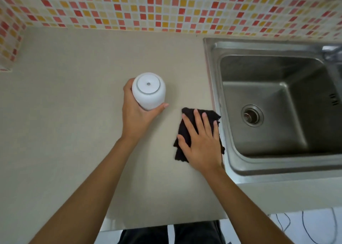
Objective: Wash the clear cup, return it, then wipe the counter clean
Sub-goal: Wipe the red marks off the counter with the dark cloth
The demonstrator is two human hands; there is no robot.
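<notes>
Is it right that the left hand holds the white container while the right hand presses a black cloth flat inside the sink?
Not quite. In the head view the right hand presses the black cloth flat on the counter, beside the sink, not inside it. The rest holds: the left hand holds the white container.

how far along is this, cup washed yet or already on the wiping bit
Wiping looks under way. The right hand lies flat on a black cloth on the counter, beside the sink, whose basin is empty. The left hand grips a white rounded container, perhaps lifting it clear. No clear cup is in view, so washing and returning cannot be confirmed. Most of the counter remains.
</notes>
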